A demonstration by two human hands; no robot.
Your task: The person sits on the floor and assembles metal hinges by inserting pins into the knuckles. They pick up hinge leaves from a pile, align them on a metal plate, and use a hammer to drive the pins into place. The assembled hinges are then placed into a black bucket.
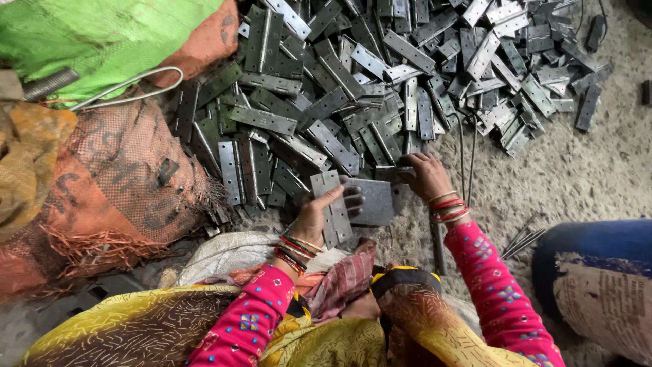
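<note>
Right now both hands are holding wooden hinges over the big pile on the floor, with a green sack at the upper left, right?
Not quite: the hinges are grey metal, not wooden. The head view shows the left hand and right hand holding them by the pile, green sack upper left.

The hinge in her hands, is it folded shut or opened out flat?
Opened out flat. The hinge shows two grey leaves side by side, the left hand under one and the right hand at the other's far edge.

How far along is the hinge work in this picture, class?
Done: nothing clearly finished can be told apart. In hand: the left hand holds a grey hinge open while the right hand grips its far edge. Left: a large heap of hinges on the floor.
</note>
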